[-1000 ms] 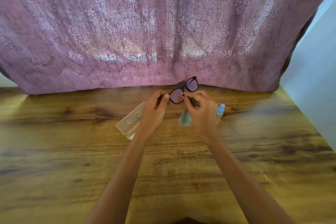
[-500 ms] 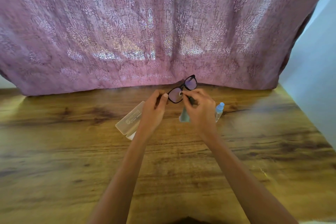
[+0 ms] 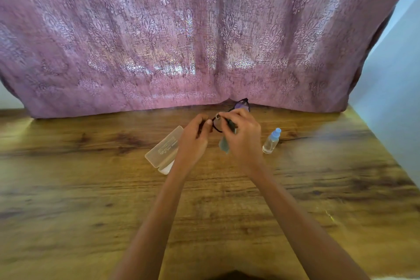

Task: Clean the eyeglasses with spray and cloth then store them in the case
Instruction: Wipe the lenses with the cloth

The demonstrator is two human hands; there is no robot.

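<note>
Aloft, left hand (image 3: 193, 141) gripping eyeglasses (image 3: 242, 105) (right hand (image 3: 244, 136), cloth (image 3: 224, 144))

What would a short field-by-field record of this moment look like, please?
Left: left hand grips black-framed eyeglasses at one end
Right: right hand pinches grey-green cloth onto a lens
Spray: small clear plastic spray bottle, blue cap, stands right of the hands, untouched
Case: translucent oblong plastic case lies on wooden table, partly behind the left hand
Backdrop: pink patterned curtain
Stage: wiping; storing not yet done
</note>
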